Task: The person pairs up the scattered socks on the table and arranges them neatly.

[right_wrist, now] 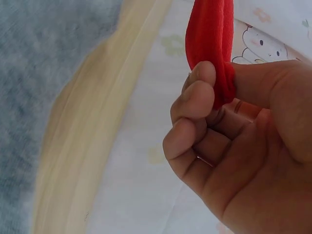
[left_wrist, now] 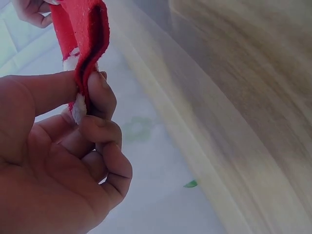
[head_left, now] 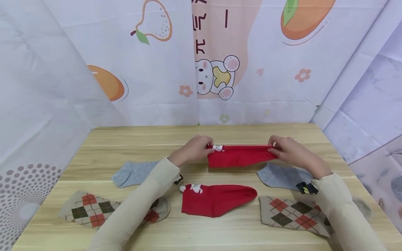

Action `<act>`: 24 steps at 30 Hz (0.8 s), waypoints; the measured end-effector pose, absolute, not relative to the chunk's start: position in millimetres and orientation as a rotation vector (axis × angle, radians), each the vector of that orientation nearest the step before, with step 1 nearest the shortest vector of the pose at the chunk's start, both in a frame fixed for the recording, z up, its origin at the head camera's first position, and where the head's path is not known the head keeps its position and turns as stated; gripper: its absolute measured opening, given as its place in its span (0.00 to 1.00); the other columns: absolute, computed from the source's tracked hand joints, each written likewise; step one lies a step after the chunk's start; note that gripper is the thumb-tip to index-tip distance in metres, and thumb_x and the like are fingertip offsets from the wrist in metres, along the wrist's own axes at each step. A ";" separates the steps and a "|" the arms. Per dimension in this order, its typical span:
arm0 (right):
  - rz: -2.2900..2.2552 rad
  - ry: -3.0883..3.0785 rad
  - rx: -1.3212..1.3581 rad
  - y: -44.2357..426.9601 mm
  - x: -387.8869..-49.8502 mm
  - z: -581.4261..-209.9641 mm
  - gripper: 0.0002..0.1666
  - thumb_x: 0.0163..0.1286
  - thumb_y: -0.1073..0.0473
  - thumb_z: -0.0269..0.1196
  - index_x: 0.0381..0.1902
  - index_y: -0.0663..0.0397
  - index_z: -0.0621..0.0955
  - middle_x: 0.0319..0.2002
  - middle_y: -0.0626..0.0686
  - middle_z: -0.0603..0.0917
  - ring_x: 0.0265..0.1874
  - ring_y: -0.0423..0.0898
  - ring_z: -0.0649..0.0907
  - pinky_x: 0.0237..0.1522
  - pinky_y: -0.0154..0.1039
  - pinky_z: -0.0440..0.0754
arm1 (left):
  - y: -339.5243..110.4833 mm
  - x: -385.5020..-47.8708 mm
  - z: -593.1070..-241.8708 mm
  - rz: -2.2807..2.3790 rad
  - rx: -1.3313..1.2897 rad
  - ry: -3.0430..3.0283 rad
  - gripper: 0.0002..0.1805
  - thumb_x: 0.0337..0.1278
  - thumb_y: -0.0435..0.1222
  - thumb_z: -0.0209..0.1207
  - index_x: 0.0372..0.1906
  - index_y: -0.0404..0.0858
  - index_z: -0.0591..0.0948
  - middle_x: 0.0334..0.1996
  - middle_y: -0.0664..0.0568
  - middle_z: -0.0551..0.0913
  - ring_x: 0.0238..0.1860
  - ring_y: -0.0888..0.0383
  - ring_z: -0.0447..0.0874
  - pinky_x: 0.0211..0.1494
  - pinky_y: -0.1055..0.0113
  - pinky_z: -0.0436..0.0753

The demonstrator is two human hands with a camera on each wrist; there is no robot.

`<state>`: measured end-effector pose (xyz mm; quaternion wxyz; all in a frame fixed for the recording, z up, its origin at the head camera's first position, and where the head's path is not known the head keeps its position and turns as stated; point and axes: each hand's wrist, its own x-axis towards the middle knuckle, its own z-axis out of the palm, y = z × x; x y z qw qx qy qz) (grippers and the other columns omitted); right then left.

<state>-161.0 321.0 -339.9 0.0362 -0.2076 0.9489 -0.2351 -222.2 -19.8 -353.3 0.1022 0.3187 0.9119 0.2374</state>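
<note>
A red sock [head_left: 240, 156] with a white furry figure near its cuff is stretched sideways between both hands, above the wooden table. My left hand [head_left: 195, 149] pinches the cuff end between thumb and finger; the left wrist view shows the sock's opening just above that pinch [left_wrist: 92, 44]. At the other end my right hand [head_left: 290, 151] pinches the toe, seen close in the right wrist view as a red fold [right_wrist: 212, 44]. Nearer the body lies a second red sock [head_left: 216, 200], flat, its cuff to the left and its toe to the right.
Grey socks lie left [head_left: 133, 173] and right [head_left: 282, 176], each partly behind an arm. Argyle socks lie at the front left [head_left: 91, 211] and front right [head_left: 292, 214], partly covered by the sleeves. A printed curtain [head_left: 157, 87] hangs behind the table [head_left: 150, 137].
</note>
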 end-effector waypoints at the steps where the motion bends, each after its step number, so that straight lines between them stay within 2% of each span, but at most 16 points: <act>1: -0.717 2.915 -0.648 320.0 -159.9 -339.5 0.07 0.69 0.65 0.64 0.37 0.55 0.74 0.18 0.43 0.75 0.17 0.39 0.72 0.21 0.34 0.72 | -21.5 -219.8 -352.5 0.699 0.946 2.690 0.08 0.66 0.37 0.63 0.31 0.41 0.79 0.26 0.55 0.79 0.27 0.58 0.74 0.32 0.69 0.75; 9: -0.710 2.910 -0.733 305.8 -151.8 -330.3 0.07 0.69 0.67 0.64 0.36 0.54 0.74 0.17 0.42 0.73 0.16 0.37 0.71 0.20 0.34 0.72 | -40.0 -198.5 -348.3 0.670 0.968 2.737 0.05 0.65 0.37 0.63 0.33 0.42 0.80 0.23 0.56 0.77 0.25 0.60 0.73 0.31 0.69 0.76; 16: -0.702 2.872 -0.756 292.2 -143.5 -323.5 0.07 0.70 0.66 0.63 0.37 0.52 0.75 0.17 0.41 0.73 0.15 0.36 0.70 0.19 0.34 0.71 | -56.1 -178.3 -345.5 0.704 0.946 2.747 0.04 0.62 0.37 0.66 0.38 0.42 0.82 0.27 0.60 0.79 0.26 0.62 0.76 0.32 0.70 0.78; 24: -0.692 2.830 -0.809 283.6 -135.6 -322.8 0.08 0.69 0.66 0.64 0.36 0.50 0.75 0.17 0.39 0.71 0.15 0.34 0.68 0.19 0.33 0.70 | -69.2 -160.7 -340.8 0.753 0.961 2.718 0.06 0.59 0.36 0.68 0.37 0.42 0.81 0.26 0.59 0.79 0.25 0.62 0.76 0.31 0.70 0.78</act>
